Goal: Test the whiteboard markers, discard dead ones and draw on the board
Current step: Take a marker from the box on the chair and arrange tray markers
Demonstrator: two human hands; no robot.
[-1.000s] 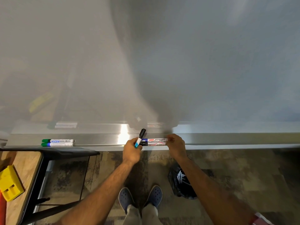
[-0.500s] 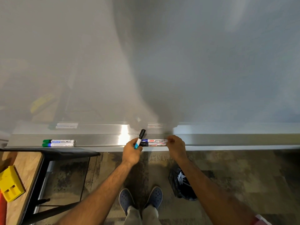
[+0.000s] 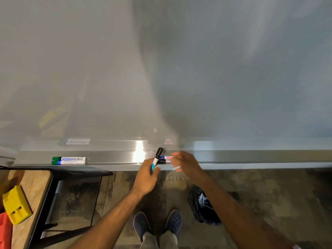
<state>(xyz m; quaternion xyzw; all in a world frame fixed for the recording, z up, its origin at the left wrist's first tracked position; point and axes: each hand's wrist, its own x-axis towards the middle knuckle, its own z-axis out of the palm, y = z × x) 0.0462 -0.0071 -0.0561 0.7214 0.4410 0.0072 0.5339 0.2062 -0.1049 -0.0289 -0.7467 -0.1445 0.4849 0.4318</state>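
Far to the left of my left hand [image 3: 146,178], a yellow block [image 3: 15,203] sits on the wooden table [image 3: 34,184]; it plays no part in the present step. Nearer, but well apart from that hand, a green-capped marker [image 3: 69,158] and a blue-capped marker [image 3: 69,162] lie side by side in the marker tray [image 3: 111,157], set aside from the group under test.

My left hand is clamped around a black-capped marker [image 3: 156,159], fingers curled on the barrel, cap pointing up toward the whiteboard [image 3: 161,69]. I judge it is held upright so the cap is free to be pulled off for a test stroke.

Just to the right of that hand, two more markers [image 3: 166,159] lie in the tray, touching one another. My right hand [image 3: 185,162] is at their right end. This hand is motion-blurred, so I cannot tell whether its fingers are closed on a marker or merely reaching.

Below and to the right of my right hand, a black bin bag [image 3: 203,207] stands on the floor [image 3: 269,194] beside my shoes [image 3: 158,221], placed within easy drop range for dead markers. No drawing is visible on the board.
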